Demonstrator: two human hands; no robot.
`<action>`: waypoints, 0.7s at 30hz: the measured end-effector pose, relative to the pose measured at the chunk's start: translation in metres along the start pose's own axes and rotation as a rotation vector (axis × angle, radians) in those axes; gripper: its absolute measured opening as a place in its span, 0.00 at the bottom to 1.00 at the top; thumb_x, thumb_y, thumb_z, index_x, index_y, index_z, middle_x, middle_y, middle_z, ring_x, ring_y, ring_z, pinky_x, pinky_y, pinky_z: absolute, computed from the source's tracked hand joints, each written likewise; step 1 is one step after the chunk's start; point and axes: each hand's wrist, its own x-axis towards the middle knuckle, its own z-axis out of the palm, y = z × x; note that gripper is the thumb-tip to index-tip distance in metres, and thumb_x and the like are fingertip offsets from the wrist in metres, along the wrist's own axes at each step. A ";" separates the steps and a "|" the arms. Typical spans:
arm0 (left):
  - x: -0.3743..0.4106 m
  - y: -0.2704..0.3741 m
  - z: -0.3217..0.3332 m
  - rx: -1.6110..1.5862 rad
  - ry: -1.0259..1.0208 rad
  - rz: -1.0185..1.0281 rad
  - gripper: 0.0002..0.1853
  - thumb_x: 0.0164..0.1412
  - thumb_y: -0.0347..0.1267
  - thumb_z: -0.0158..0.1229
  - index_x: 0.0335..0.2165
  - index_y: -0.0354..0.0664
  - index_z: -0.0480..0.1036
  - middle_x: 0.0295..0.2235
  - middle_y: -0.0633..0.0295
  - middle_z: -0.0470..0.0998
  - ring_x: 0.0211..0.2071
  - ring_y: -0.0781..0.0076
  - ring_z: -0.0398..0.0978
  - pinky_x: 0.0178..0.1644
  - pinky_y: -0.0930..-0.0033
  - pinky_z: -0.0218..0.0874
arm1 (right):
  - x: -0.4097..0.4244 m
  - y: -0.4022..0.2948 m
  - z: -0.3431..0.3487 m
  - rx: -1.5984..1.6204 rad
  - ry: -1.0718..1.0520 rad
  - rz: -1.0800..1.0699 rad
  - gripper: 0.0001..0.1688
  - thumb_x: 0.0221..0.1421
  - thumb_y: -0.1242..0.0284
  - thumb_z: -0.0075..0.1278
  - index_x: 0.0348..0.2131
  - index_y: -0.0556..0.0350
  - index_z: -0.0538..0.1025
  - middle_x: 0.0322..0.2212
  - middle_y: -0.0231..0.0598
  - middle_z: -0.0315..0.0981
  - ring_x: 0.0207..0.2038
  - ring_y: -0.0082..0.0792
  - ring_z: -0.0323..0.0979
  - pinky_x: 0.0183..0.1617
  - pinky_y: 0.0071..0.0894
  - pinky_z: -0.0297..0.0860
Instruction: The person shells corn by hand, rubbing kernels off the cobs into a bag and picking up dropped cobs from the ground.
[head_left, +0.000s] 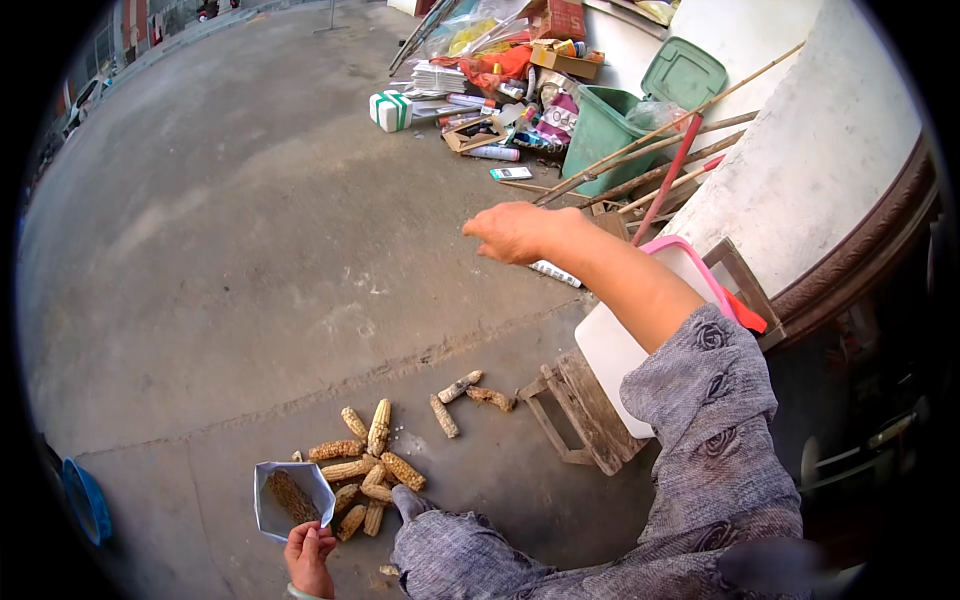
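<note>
My left hand (309, 559) pinches the rim of a small white paper-like container (265, 499) at the lower left. Inside it lies a dark brown, rough piece (291, 496), perhaps a corn cob. Right beside the container, dried corn cobs (346, 469) lie in a loose pile on the concrete floor. Farther right are several more cobs, mostly bare (444, 416). My right hand (510, 232) is stretched out above the floor, fingers bent and pointing left; whether it holds anything small cannot be seen.
A white tub with a pink rim (611, 360) rests on a wooden stool (581, 405) under my right forearm. Beyond are a green bin (607, 142), leaning poles (675, 172) and a heap of mixed refuse (487, 82) by the white wall. A blue basin (85, 501) stands far left.
</note>
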 end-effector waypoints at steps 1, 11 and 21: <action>-0.003 0.001 -0.006 -0.004 0.009 -0.002 0.13 0.62 0.31 0.50 0.42 0.35 0.68 0.33 0.59 0.75 0.32 0.73 0.73 0.40 0.74 0.66 | 0.001 -0.015 0.001 -0.020 -0.037 -0.042 0.21 0.57 0.65 0.45 0.47 0.57 0.67 0.42 0.48 0.69 0.47 0.47 0.67 0.49 0.44 0.65; -0.052 0.018 -0.066 0.101 0.052 0.010 0.13 0.61 0.30 0.51 0.43 0.35 0.69 0.36 0.60 0.74 0.36 0.73 0.72 0.43 0.70 0.66 | -0.003 -0.115 0.020 0.053 -0.092 -0.338 0.17 0.55 0.66 0.46 0.41 0.59 0.68 0.40 0.47 0.70 0.45 0.47 0.68 0.47 0.44 0.67; -0.125 0.098 -0.175 0.573 0.112 0.131 0.12 0.60 0.31 0.53 0.40 0.33 0.71 0.32 0.62 0.75 0.35 0.77 0.71 0.40 0.74 0.64 | -0.025 -0.248 0.031 0.227 -0.050 -0.587 0.18 0.50 0.73 0.49 0.43 0.57 0.68 0.33 0.46 0.69 0.38 0.49 0.69 0.39 0.44 0.67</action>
